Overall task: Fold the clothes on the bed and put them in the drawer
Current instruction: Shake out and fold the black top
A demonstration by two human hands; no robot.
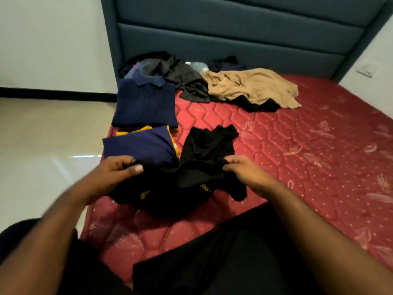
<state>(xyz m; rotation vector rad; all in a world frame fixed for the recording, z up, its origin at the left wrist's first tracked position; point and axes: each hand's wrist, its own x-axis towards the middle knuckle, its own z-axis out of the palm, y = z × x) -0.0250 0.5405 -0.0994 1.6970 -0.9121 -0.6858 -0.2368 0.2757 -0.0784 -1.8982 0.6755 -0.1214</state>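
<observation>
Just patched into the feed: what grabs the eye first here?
Front and centre, the left hand and right hand each grip a crumpled black garment over the red mattress. Two folded navy shirts lie along its left edge, and a tan garment sprawls among unfolded clothes near the headboard.

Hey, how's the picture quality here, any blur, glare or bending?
Head view: the left hand and forearm are motion-blurred, the right hand less so; a bright glare streak on the glossy cream floor tiles; wide-angle bending curves the padded teal headboard; the crumpled black garment loses detail.
</observation>
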